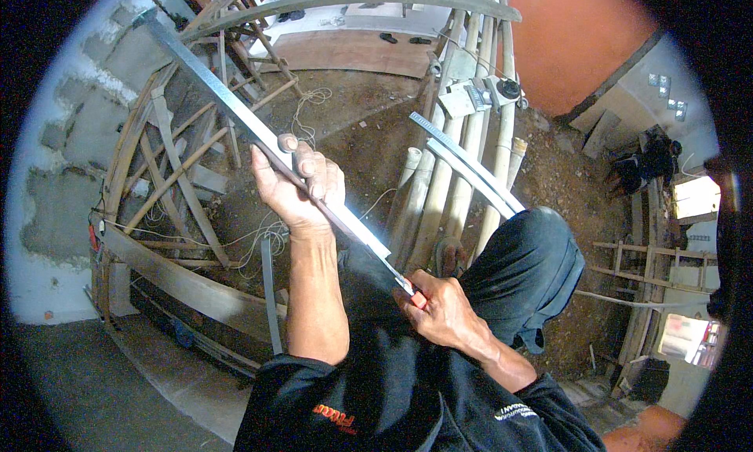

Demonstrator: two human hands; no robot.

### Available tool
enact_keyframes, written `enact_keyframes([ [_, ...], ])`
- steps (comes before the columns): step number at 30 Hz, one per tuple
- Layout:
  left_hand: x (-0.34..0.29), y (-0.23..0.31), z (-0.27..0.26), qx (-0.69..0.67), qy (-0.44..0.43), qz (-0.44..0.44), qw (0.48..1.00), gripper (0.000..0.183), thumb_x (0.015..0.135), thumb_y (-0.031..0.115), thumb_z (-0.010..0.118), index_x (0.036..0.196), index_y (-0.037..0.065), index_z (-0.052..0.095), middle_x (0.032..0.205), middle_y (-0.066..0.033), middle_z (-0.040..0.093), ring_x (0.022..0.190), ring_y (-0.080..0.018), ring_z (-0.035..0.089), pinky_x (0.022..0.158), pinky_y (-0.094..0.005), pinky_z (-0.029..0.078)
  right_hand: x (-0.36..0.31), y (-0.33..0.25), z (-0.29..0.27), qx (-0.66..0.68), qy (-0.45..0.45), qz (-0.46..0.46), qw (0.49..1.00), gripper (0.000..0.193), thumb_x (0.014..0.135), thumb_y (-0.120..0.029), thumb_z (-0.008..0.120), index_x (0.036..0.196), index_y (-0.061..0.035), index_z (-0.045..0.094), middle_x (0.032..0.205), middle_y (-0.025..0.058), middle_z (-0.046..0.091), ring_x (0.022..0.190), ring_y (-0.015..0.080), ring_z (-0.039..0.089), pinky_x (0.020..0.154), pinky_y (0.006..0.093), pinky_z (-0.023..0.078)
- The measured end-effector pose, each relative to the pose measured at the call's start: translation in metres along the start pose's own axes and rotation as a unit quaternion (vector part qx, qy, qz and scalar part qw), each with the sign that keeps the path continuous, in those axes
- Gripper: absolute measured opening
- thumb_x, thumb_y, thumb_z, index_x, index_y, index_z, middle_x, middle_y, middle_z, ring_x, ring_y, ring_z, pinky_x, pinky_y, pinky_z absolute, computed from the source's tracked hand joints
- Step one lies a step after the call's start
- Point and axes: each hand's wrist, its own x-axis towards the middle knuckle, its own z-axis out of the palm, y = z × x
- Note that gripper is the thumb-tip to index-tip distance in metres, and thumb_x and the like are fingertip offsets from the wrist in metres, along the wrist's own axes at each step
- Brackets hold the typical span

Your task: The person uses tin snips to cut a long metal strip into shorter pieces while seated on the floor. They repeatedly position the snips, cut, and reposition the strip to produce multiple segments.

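In the head view, a brown earth floor (369, 107) strewn with small debris spreads below, with a patched grey wall (47, 240) at left, an orange wall (576, 44) at upper right, and a crossed wooden frame (176, 174) on the left. Bamboo poles (439, 185) run away from the person, further metal lengths (471, 172) slanting over them to the bent knee (522, 256). The left hand (302, 193), forearm upright, palm up, has its grip curled around a long metal strip (227, 103), which slopes from upper left down to the right hand (443, 311). That hand's grip is closed around a red-handled tool (418, 300) at the strip's lower end; exact contact there is too small to tell.
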Motion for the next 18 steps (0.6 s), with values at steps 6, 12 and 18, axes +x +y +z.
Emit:
enact_keyframes([
  [6, -0.002, -0.004, 0.003, -0.015, 0.005, -0.011, 1.000, 0.045, 0.105, 0.046, 0.038, 0.094, 0.008, 0.059, 0.058, -0.0016, 0.056, 0.030, -0.0084, 0.040, 0.029, -0.0228, 0.033, 0.001, 0.007, 0.005, 0.039, -0.005, -0.020, 0.999, 0.019, 0.087, -0.016, 0.070, 0.085, 0.0013, 0.062, 0.065, 0.0164, 0.058, 0.054, 0.0275, 0.058, 0.055, 0.0393, 0.047],
  [12, -0.001, -0.009, 0.000, 0.015, 0.055, -0.058, 0.997, 0.047, 0.102, 0.053, 0.039, 0.094, 0.011, 0.059, 0.054, -0.0012, 0.053, 0.030, -0.0107, 0.037, 0.029, -0.0266, 0.032, 0.004, 0.022, 0.019, 0.112, -0.016, 0.001, 0.994, 0.023, 0.088, -0.018, 0.072, 0.082, 0.0015, 0.062, 0.064, 0.0109, 0.056, 0.059, 0.0171, 0.054, 0.057, 0.0368, 0.045],
  [18, 0.015, -0.020, -0.002, 0.258, 0.197, -0.107, 0.940, 0.056, 0.098, 0.063, 0.036, 0.095, 0.010, 0.053, 0.058, -0.0034, 0.051, 0.035, -0.0164, 0.042, 0.033, -0.0313, 0.035, 0.015, 0.028, 0.024, 0.235, -0.069, 0.110, 0.963, 0.028, 0.092, -0.021, 0.069, 0.073, -0.0041, 0.058, 0.059, 0.0003, 0.052, 0.052, 0.0115, 0.047, 0.048, 0.0313, 0.038],
])
